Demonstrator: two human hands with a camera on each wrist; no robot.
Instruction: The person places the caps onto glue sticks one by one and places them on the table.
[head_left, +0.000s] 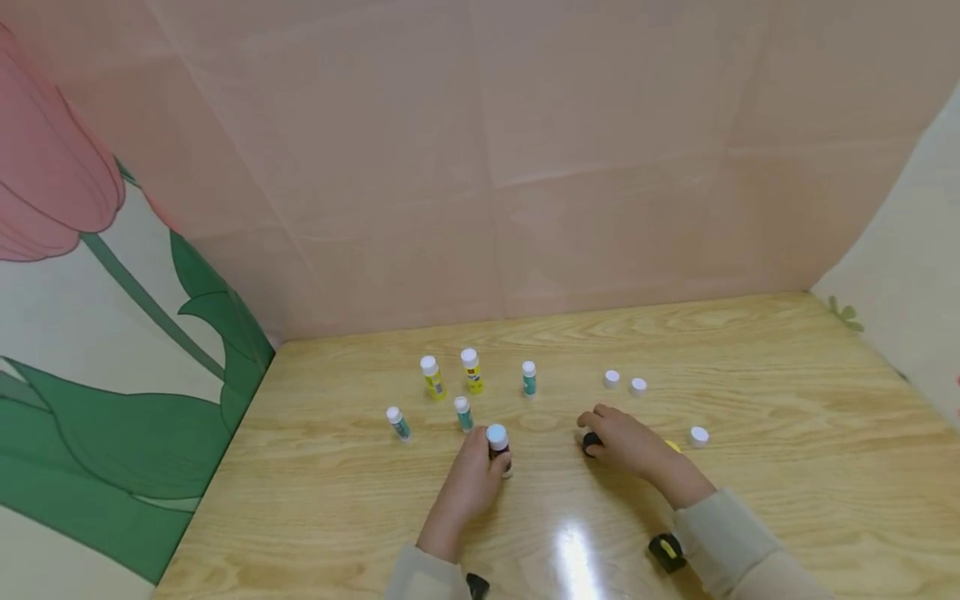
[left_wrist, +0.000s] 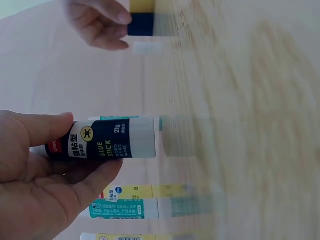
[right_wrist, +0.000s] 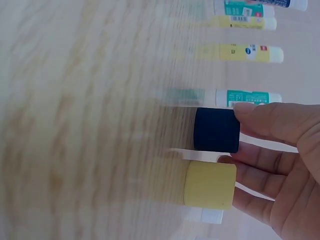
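My left hand (head_left: 474,479) grips a dark navy glue stick (left_wrist: 107,140) round its body, thumb on one side and fingers on the other. The stick stands upright at the table, its white end (head_left: 497,435) on top. To the right, my right hand (head_left: 626,442) pinches a small navy cap (right_wrist: 216,130) between thumb and fingertips, low at the tabletop. Right beside that cap is a yellow cap (right_wrist: 210,185), mostly hidden behind the right hand in the head view.
Beyond the left hand stand two yellow glue sticks (head_left: 434,382) and three teal ones (head_left: 529,379), all white-topped. Three white caps (head_left: 612,378) lie on the wooden table (head_left: 322,500) at the right. A pinkish cloth (head_left: 600,183) hangs behind the table's far edge.
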